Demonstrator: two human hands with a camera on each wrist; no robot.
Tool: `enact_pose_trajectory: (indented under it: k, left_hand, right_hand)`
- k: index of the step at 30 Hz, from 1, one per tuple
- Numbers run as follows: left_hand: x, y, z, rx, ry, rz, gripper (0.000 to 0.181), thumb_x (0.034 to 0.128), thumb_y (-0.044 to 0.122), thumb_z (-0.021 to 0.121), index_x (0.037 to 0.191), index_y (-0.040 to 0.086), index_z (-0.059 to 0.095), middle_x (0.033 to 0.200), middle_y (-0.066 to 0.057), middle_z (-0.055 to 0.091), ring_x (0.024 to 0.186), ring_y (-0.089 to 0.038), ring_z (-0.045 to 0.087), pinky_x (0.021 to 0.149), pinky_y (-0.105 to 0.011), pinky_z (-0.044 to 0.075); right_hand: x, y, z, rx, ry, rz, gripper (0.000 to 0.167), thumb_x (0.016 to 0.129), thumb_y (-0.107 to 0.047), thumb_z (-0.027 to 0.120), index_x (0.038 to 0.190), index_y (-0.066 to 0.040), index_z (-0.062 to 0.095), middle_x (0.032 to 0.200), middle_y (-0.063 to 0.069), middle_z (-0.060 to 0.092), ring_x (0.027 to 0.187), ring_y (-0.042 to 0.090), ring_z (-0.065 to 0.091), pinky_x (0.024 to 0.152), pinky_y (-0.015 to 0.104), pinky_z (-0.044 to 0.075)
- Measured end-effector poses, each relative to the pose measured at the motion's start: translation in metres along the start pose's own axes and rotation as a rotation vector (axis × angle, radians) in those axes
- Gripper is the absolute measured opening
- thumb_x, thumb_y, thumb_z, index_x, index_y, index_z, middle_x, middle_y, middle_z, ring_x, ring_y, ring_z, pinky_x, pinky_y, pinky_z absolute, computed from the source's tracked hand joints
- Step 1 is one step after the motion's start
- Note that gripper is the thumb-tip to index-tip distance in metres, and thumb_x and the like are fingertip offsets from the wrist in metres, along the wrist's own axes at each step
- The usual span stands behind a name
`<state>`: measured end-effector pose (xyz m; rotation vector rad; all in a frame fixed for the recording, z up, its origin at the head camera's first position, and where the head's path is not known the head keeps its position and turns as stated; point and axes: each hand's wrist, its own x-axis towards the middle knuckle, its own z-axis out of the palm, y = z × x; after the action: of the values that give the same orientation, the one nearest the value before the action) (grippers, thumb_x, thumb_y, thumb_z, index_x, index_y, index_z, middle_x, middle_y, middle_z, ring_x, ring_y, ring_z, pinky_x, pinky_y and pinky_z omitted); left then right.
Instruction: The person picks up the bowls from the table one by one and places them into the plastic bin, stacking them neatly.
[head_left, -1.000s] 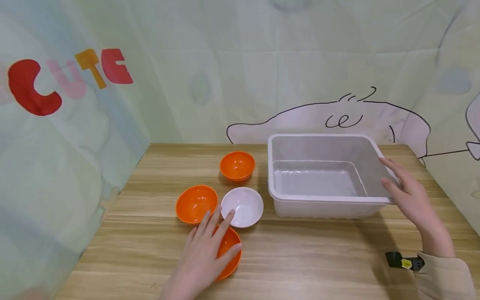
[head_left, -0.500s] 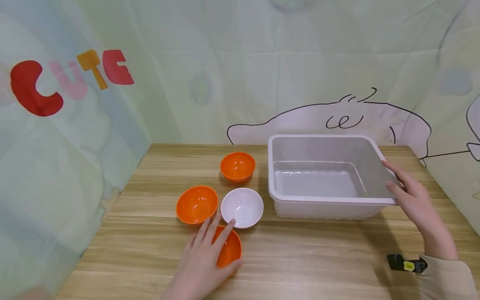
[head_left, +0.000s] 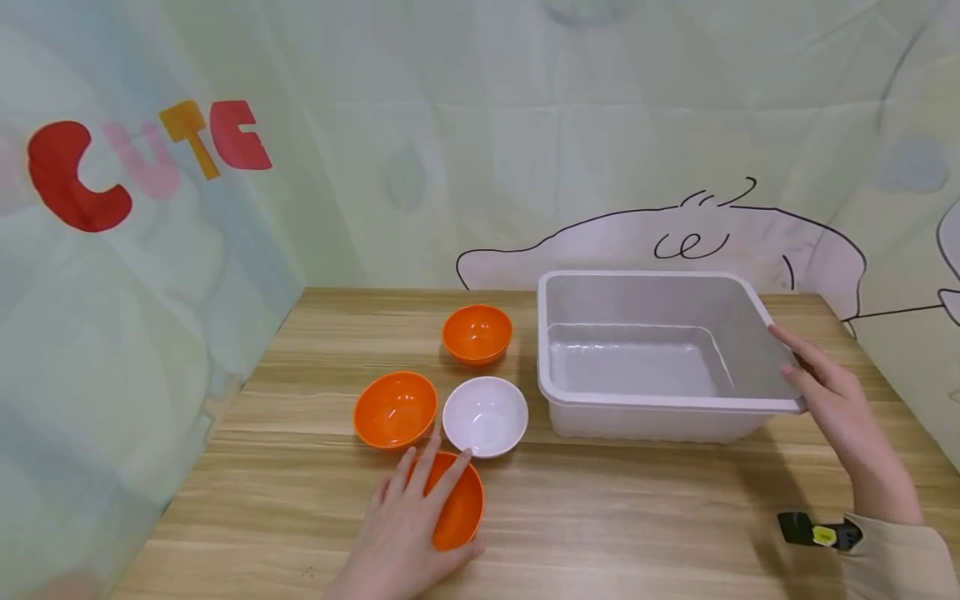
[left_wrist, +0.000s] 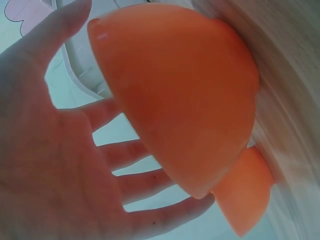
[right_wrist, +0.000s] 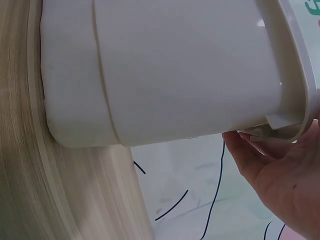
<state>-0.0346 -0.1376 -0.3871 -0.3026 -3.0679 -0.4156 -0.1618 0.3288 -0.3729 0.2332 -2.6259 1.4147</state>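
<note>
Orange bowl [head_left: 461,510] under left hand [head_left: 403,527], fingers spread, no grip. Right hand [head_left: 842,410] has hold of the plastic bin [head_left: 660,423]. I'd call it early: white bowl [head_left: 486,417] and 2 more orange bowls [head_left: 395,410] [head_left: 477,335] ahead of left hand; all 4 unstacked, none in the bin.

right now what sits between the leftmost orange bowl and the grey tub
In the head view, the white bowl sits between the leftmost orange bowl and the grey tub.
</note>
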Motion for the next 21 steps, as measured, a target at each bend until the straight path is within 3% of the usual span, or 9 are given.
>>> enact_pose_trajectory:
  k: [14,21]
  left_hand:
    - [0.0002,-0.0049,-0.0001,-0.020,-0.093,-0.004,0.093,0.0647,0.055,0.080,0.145,0.035,0.039,0.158,-0.015,0.025,0.137,-0.049,0.032,0.097,-0.068,0.038]
    - [0.0014,-0.0057,-0.0018,-0.036,-0.123,-0.008,0.095,0.0641,0.056,0.080,0.146,0.038,0.036,0.160,-0.012,0.022,0.138,-0.048,0.030,0.094,-0.068,0.039]
  right_hand:
    - [-0.0015,0.0045,-0.0064,0.006,-0.007,0.017,0.047,0.104,-0.022,0.039,0.150,-0.024,0.034,0.137,-0.032,0.037,0.111,-0.021,0.038,0.078,0.000,0.032]
    - [-0.0023,0.0090,-0.0073,0.033,-0.001,0.006,0.046,0.104,-0.022,0.039,0.150,-0.023,0.034,0.138,-0.033,0.037,0.112,-0.021,0.038,0.078,0.001,0.032]
